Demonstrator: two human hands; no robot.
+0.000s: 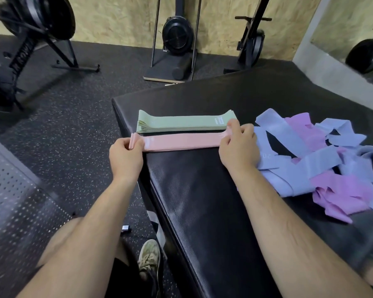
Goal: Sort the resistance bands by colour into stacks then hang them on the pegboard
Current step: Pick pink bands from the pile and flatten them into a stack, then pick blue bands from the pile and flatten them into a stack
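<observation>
A flat stack of pale pink fabric resistance bands (181,141) lay along the near-left edge of the black padded bench (202,201), its left end jutting just past the bench's corner. The left hand (125,154) gripped that overhanging end, with its fingers (136,145) curled round the bands. The right hand (238,149) held the opposite end, its fingers (235,125) pinching the bands together. Just beyond the pink stack, parallel and very near it, sat a neat stack of pale green resistance bands (181,123). To the right, a loose tangled heap of lavender-blue bands (289,147) and lilac-purple bands (336,190) sprawled across the bench, reaching up to the right hand. At the lower left a grey perforated metal pegboard (13,190) showed above the speckled black rubber floor (73,125); whether it lay flat or leaned could not be told. A tan laced shoe (149,257) stood beside the bench's base.
</observation>
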